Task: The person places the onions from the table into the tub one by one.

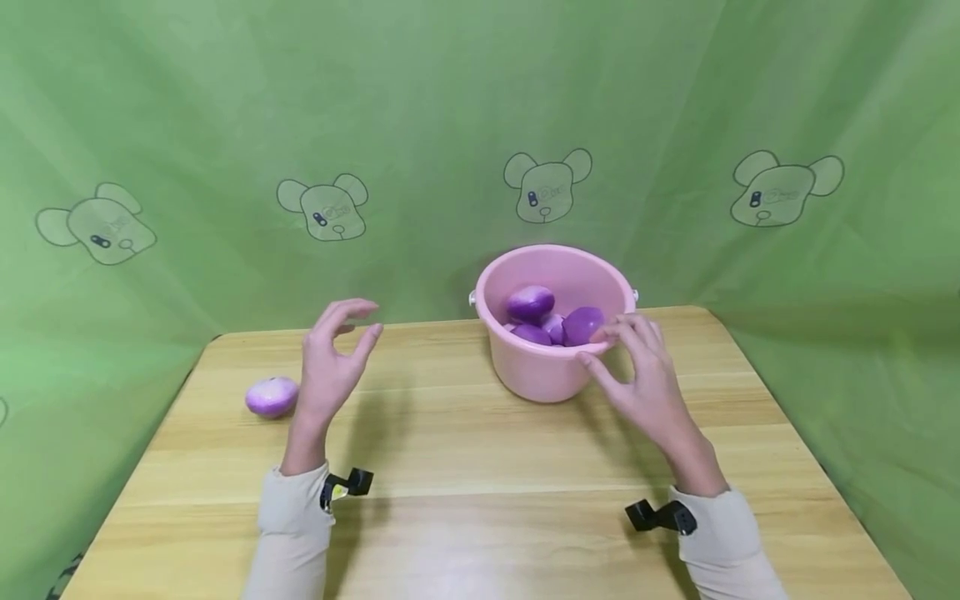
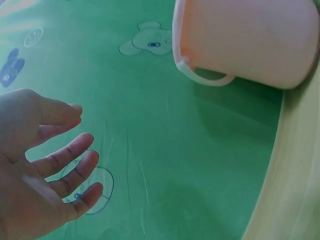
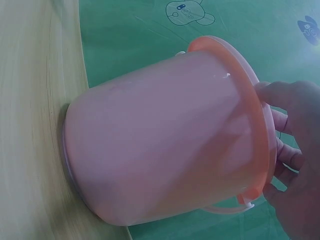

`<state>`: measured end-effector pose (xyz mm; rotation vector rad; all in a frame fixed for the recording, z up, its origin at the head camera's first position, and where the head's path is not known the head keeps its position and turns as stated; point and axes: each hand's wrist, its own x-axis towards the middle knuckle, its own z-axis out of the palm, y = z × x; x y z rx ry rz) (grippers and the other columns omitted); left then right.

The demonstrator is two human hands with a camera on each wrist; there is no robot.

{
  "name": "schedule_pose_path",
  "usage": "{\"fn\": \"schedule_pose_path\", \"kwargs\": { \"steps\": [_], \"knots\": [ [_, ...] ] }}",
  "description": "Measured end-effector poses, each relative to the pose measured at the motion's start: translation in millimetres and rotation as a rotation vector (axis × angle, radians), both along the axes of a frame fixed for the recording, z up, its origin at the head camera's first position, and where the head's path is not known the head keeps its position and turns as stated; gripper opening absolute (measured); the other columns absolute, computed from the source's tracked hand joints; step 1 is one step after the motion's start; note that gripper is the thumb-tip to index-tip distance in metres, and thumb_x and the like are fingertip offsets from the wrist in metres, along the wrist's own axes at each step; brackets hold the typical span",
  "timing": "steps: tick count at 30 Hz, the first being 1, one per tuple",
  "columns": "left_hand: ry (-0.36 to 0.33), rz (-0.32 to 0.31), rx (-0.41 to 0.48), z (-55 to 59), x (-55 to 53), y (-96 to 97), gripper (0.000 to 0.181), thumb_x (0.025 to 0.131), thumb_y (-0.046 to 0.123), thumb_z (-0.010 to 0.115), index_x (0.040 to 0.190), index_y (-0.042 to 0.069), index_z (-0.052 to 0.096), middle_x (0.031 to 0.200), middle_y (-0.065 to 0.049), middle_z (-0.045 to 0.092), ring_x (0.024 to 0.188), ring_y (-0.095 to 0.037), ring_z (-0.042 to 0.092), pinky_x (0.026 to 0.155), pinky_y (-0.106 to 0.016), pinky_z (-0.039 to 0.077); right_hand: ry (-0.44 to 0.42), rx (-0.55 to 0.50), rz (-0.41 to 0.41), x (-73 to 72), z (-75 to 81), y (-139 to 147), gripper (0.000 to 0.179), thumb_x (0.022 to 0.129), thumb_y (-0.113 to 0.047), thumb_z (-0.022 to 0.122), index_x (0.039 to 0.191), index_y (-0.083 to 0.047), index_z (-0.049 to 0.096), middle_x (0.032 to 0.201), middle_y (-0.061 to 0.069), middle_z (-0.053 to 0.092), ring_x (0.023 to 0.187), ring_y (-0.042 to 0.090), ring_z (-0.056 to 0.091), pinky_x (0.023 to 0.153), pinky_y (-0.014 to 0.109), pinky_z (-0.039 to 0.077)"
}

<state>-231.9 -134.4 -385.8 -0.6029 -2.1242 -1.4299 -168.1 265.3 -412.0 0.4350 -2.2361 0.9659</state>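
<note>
A pink bucket [image 1: 540, 375] stands upright near the table's back edge. Several rounded purple-and-white objects [image 1: 531, 304] lie inside it; their exact kind is unclear. My right hand [image 1: 647, 383] holds the bucket's near right rim, thumb outside and fingers curled over the edge. In the right wrist view the thumb touches the rim [image 3: 257, 105], while the other fingers are partly hidden behind it. My left hand [image 1: 330, 362] is raised above the table with loosely bent fingers and nothing in it. Nearest to it, a similar purple-and-white oval object [image 1: 272, 397] lies on the table.
The wooden table [image 1: 450, 467] is bounded at the back and sides by a green curtain [image 1: 420, 100] printed with bear heads. The bucket's pale handle [image 2: 207, 79] hangs down along its side in the left wrist view. Black wrist cameras sit on both sleeves.
</note>
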Motion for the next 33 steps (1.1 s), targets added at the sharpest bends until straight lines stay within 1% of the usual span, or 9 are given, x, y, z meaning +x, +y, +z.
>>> {"fn": "schedule_pose_path", "kwargs": {
  "steps": [2,5,9,12,16,23,30,33],
  "knots": [
    [-0.018,0.010,-0.005,-1.8,-1.1,-3.6,0.027,0.093,0.006,0.074,0.120,0.005,0.071,0.122,-0.009,0.069,0.113,-0.026,0.062,0.098,-0.050,0.050,-0.002,0.002,-0.002,0.8,-0.3,0,0.033,0.081,-0.006,0.085,0.109,0.001,0.068,0.113,0.013,0.060,0.114,0.028,0.048,0.101,0.052,0.041],
    [-0.031,0.044,-0.001,-3.0,-1.5,-10.5,0.028,0.093,0.006,0.074,0.121,0.005,0.070,0.122,-0.010,0.068,0.113,-0.026,0.062,0.098,-0.049,0.049,-0.007,0.004,-0.002,0.7,-0.8,0,0.032,0.081,-0.006,0.085,0.108,0.001,0.068,0.113,0.013,0.060,0.116,0.028,0.048,0.103,0.053,0.040],
    [-0.056,0.083,-0.018,-5.9,-3.0,-21.0,0.028,0.093,0.005,0.074,0.121,0.004,0.070,0.121,-0.011,0.069,0.112,-0.028,0.061,0.098,-0.052,0.049,-0.017,0.002,-0.002,1.6,-1.8,-1,0.032,0.081,-0.006,0.085,0.108,0.000,0.068,0.112,0.012,0.060,0.114,0.028,0.048,0.101,0.053,0.041],
    [-0.078,0.087,-0.042,-7.8,-6.1,-26.9,0.028,0.093,0.006,0.074,0.121,0.003,0.070,0.122,-0.013,0.068,0.112,-0.031,0.061,0.098,-0.053,0.049,-0.017,0.000,-0.003,1.5,-2.3,0,0.033,0.081,-0.006,0.085,0.108,0.000,0.068,0.112,0.012,0.060,0.114,0.027,0.048,0.101,0.053,0.041],
    [-0.100,0.091,-0.067,-8.7,-9.7,-33.1,0.028,0.094,0.007,0.073,0.122,0.002,0.069,0.123,-0.015,0.067,0.113,-0.031,0.061,0.099,-0.053,0.048,-0.009,0.001,-0.006,-0.3,-2.0,1,0.033,0.081,-0.006,0.085,0.108,0.000,0.068,0.112,0.012,0.060,0.115,0.027,0.048,0.101,0.053,0.041],
    [-0.131,0.139,-0.101,-12.1,-13.3,-46.3,0.028,0.093,0.004,0.073,0.121,0.001,0.069,0.123,-0.017,0.067,0.114,-0.033,0.060,0.099,-0.056,0.047,-0.008,0.004,-0.004,-1.4,-0.2,1,0.033,0.081,-0.007,0.085,0.108,0.000,0.068,0.112,0.013,0.060,0.115,0.027,0.048,0.101,0.053,0.041],
    [-0.191,0.188,-0.139,-17.0,-14.2,-56.3,0.029,0.094,0.005,0.072,0.122,-0.001,0.068,0.127,-0.017,0.065,0.117,-0.035,0.058,0.101,-0.055,0.044,-0.014,0.000,-0.005,-1.5,-0.1,0,0.032,0.081,-0.006,0.085,0.107,0.001,0.067,0.114,0.014,0.060,0.116,0.029,0.048,0.102,0.054,0.040],
    [-0.213,0.207,-0.165,-19.8,-15.1,-61.2,0.028,0.095,0.007,0.072,0.122,-0.001,0.068,0.128,-0.019,0.064,0.119,-0.038,0.057,0.104,-0.058,0.043,-0.015,0.000,-0.008,-1.7,-0.5,0,0.032,0.081,-0.006,0.085,0.107,0.002,0.067,0.114,0.015,0.060,0.116,0.029,0.048,0.102,0.053,0.040]
  ]
}}
